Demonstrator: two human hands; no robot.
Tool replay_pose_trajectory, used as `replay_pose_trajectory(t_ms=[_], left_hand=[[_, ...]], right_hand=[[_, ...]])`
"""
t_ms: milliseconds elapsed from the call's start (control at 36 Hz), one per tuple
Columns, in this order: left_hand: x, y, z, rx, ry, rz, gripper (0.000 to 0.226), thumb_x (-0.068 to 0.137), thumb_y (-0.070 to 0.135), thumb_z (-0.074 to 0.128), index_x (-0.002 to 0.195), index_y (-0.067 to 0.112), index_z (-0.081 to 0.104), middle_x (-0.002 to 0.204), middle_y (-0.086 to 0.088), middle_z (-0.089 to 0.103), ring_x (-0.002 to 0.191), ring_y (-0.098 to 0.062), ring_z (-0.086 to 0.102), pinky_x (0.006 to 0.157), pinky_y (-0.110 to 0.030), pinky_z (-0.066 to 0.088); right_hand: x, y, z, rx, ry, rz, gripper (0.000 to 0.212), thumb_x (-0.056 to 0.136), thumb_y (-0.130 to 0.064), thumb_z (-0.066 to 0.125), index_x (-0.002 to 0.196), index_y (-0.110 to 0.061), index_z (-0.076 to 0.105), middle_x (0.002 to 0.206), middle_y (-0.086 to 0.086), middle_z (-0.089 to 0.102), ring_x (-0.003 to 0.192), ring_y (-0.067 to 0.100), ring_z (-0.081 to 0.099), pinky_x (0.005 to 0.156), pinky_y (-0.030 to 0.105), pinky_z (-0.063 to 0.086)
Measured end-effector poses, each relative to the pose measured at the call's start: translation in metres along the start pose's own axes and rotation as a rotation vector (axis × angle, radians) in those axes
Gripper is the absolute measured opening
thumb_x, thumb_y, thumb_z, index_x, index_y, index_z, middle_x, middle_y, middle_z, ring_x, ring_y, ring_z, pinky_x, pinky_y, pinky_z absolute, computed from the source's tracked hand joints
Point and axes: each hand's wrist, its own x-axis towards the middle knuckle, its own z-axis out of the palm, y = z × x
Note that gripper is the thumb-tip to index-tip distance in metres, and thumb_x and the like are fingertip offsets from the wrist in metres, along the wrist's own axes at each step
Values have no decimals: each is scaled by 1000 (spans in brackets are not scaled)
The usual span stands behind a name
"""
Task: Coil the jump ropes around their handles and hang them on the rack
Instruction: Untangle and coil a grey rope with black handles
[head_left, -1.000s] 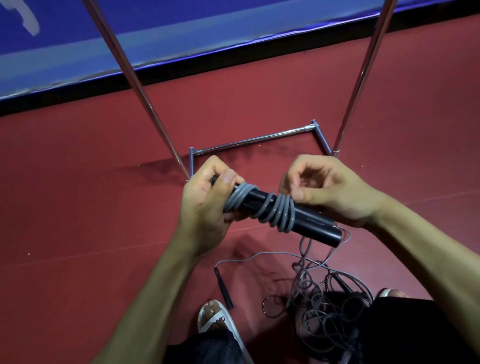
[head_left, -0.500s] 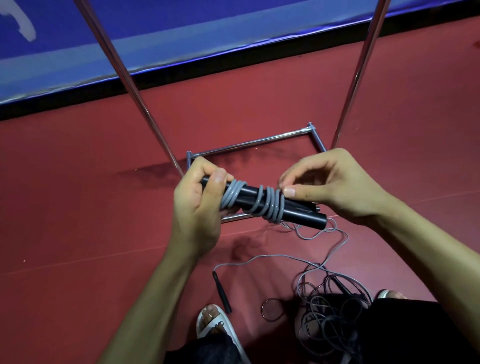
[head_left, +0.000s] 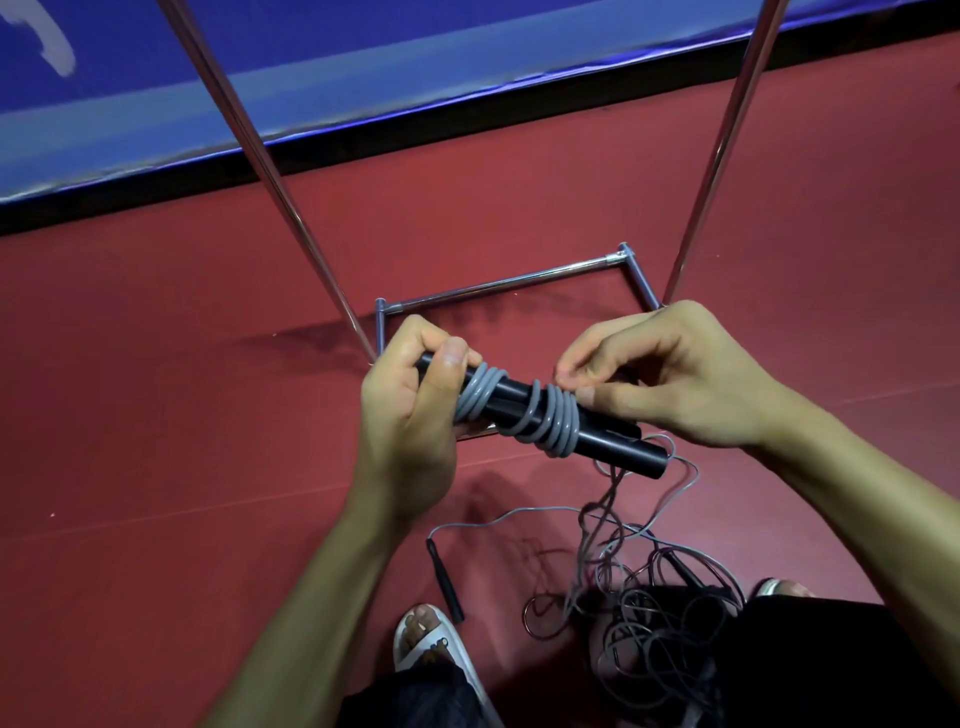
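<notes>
Two black jump-rope handles (head_left: 618, 444) lie side by side in my left hand (head_left: 410, 410), which grips their left end with the thumb on top. Several turns of grey rope (head_left: 550, 421) are coiled around the handles. My right hand (head_left: 670, 379) pinches the rope at the right edge of the coil. The loose rope hangs from the handles' right end down to the floor. The chrome rack (head_left: 498, 285) stands just behind my hands, its two slanted poles rising out of view.
A tangle of grey ropes (head_left: 654, 597) lies on the red floor by my feet, with a loose black handle (head_left: 444, 579) beside my left sandal (head_left: 431, 644). A blue padded wall (head_left: 363, 78) runs along the back.
My right hand has carried the rope round the handles, and the coil sits a little tighter. Both hands and the handles drifted slightly up and left.
</notes>
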Motion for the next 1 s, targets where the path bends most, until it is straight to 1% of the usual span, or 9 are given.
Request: replay_pose_trajectory(t_ms=[139,194,278,389,583,694,806,917,1000], left_hand=[[2,-2,2,-14,60,-7,23,87,20,48,66,24,54,61,5,56,51,-7,53,41,-19,41],[4,-4,-1,1,84,14,24,87,24,51,64,29,55,61,7,56,51,-8,52,42,-21,41],[6,-4,-2,6,105,56,21,87,30,53,66,29,55,59,9,54,50,-11,48,42,-24,41],[5,-1,1,23,146,99,20,92,19,45,72,16,47,56,10,53,46,-4,45,42,-19,38],[-1,-10,5,172,76,214,18,92,31,45,75,26,48,68,15,55,59,-6,45,58,-30,37],[2,-14,6,140,75,211,19,92,32,46,73,33,49,67,13,53,57,-8,44,56,-34,36],[3,-16,5,104,51,189,20,91,34,47,72,36,51,66,11,53,55,-12,43,55,-35,34],[2,-14,5,80,41,187,20,91,35,47,72,36,53,66,10,53,56,-13,42,56,-36,33],[2,-14,4,65,53,162,20,90,37,48,71,36,55,66,8,52,56,-16,42,56,-38,33]], right_hand=[[-2,-5,2,17,3,38,18,85,-16,68,72,-6,76,85,2,74,71,1,65,67,10,45],[-3,-7,1,47,-20,69,19,80,-35,75,88,-18,80,94,6,74,79,12,67,70,20,49],[-4,-12,5,-80,15,112,52,62,-52,82,104,-22,76,99,-3,74,86,18,69,76,36,54],[0,-20,11,-183,95,54,49,64,-45,84,102,-14,77,97,-14,73,93,-8,66,80,16,51],[8,-26,22,-233,65,68,43,65,-37,87,102,-15,79,93,-8,74,84,8,68,75,39,51],[10,-24,27,-272,64,5,53,68,-54,72,94,-8,78,86,6,71,78,28,63,68,42,48],[12,-23,27,-290,31,7,53,70,-55,71,93,-8,77,85,8,70,77,28,62,69,42,49],[12,-25,25,-88,66,84,30,65,-24,89,88,-9,77,73,-8,69,60,1,52,61,19,42],[12,-21,25,63,89,144,28,59,-24,86,74,-8,69,66,-4,67,63,4,51,63,25,42]])
